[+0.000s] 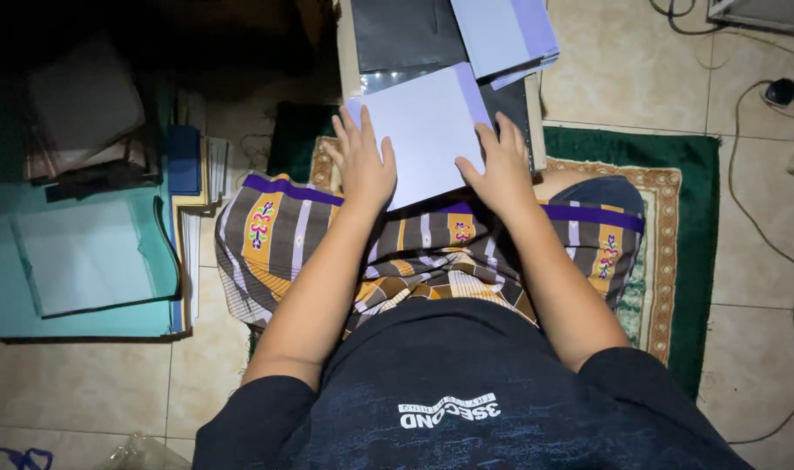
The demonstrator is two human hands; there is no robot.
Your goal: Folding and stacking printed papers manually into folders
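Left hand (362, 165) and right hand (499, 170) lie open, flat on a pale sheet (423, 135) on the lap. Risk: the sheet may crease or slide toward the stacked sheets (501, 35), since neither hand grips it.

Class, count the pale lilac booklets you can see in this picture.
2: one booklet under both hands on the lap, another booklet on the low table beyond. More may be hidden in the stacks.

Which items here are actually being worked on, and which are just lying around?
In hand:
- pale lilac booklet, pressed flat by left hand and right hand
- low board beneath it

Lying about:
- more lilac booklets further up
- dark sheet
- teal folders at the left
- green rug
- cables on the tiles
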